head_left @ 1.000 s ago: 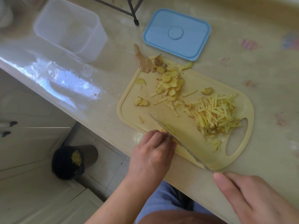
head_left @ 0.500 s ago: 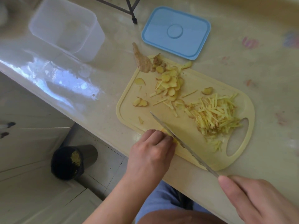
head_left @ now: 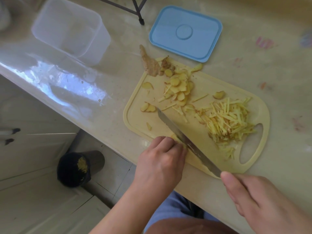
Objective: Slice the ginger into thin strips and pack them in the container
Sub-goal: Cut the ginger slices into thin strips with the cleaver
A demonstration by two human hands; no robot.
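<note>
the left hand (head_left: 162, 157) is curling its fingers down over a small stack of ginger slices (head_left: 175, 138) at the near edge of the yellow cutting board (head_left: 199, 137), pinning it. the right hand (head_left: 258, 201) is gripping the handle of the knife (head_left: 184, 139), blade lying just beside the left fingertips. this looks like the strip-cutting step: a pile of ginger strips (head_left: 229, 119) is lying near the board's handle hole, uncut slices (head_left: 179, 88) are waiting farther back. the clear container (head_left: 70, 31) is sitting well apart, nothing packed. next calls for narrow cuts, knuckles guiding.
</note>
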